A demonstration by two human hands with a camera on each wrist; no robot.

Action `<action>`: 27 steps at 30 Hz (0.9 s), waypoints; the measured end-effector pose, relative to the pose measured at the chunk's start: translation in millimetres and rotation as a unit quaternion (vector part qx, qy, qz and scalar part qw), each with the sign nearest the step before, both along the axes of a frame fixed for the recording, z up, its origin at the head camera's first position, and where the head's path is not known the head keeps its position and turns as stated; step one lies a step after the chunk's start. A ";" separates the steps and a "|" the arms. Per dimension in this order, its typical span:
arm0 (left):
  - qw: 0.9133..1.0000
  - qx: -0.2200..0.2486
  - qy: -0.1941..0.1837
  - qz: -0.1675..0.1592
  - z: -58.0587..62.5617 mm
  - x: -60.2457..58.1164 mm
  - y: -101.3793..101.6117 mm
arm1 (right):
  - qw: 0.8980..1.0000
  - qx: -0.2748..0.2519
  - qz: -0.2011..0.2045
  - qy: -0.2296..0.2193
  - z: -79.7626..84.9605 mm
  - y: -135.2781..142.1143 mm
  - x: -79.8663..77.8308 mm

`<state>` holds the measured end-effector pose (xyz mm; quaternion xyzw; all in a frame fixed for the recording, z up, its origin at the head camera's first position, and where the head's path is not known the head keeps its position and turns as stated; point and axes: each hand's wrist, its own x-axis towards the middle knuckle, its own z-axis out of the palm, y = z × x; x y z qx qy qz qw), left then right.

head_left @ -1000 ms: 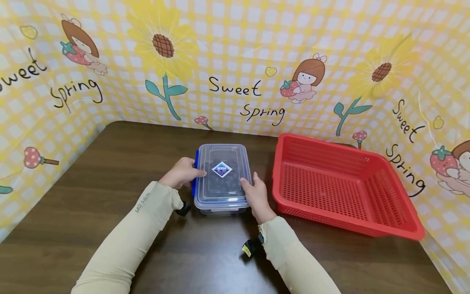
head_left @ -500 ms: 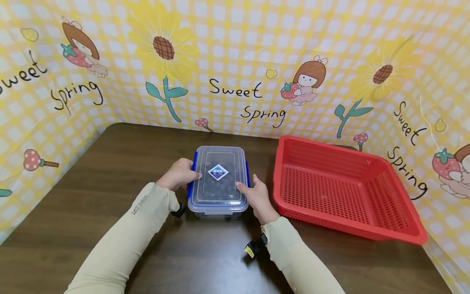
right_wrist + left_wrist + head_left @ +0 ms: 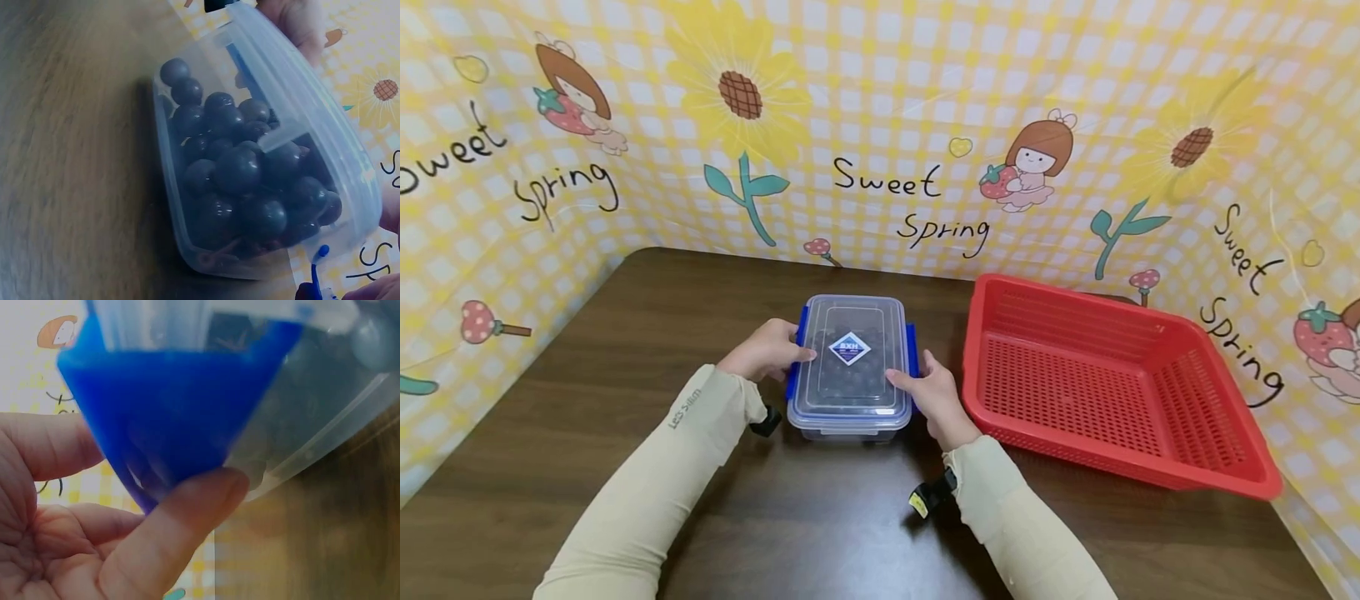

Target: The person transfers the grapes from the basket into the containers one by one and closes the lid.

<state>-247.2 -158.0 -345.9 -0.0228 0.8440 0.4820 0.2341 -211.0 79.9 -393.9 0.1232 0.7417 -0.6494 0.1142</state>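
Observation:
A clear plastic food container (image 3: 842,408) with a lid and a diamond-shaped label stands in the middle of the table. Dark round fruits (image 3: 237,172), which look like grapes or berries, fill much of it in the right wrist view. My left hand (image 3: 767,348) grips its left side, thumb over the lid's edge; in the left wrist view thumb and fingers lie about a blue latch (image 3: 169,406). On the other side, my right hand (image 3: 936,396) holds the edge with its thumb on the lid. Its other fingers are partly hidden near the right blue latch (image 3: 912,350), which sticks outward.
A red perforated basket (image 3: 1075,475) stands on the brown wooden table (image 3: 820,533), close to the right of my right hand. Behind and at the sides hangs a yellow checked cloth (image 3: 887,100) with printed flowers and figures.
The container first shifted left and a little nearer, then slightly back. More of the right blue latch shows now, standing out from the side. Both hands have stayed on the container.

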 end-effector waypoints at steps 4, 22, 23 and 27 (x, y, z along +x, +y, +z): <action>1.000 -0.003 -0.006 -0.001 0.5 0.6 -7.9 | 0.999 -0.028 0.015 -0.036 2.6 -3.3 0.5; 1.000 -0.001 -0.016 -0.005 0.6 -1.4 -18.6 | 0.998 -0.042 0.016 -0.036 9.5 -12.1 -6.2; 1.000 0.001 -0.017 -0.006 0.1 -1.5 -18.4 | 0.999 -0.035 0.017 -0.033 9.9 -12.5 -6.0; 1.000 0.007 -0.016 -0.004 -1.4 -1.3 -17.0 | 0.999 -0.008 0.028 -0.014 12.6 -15.4 -4.6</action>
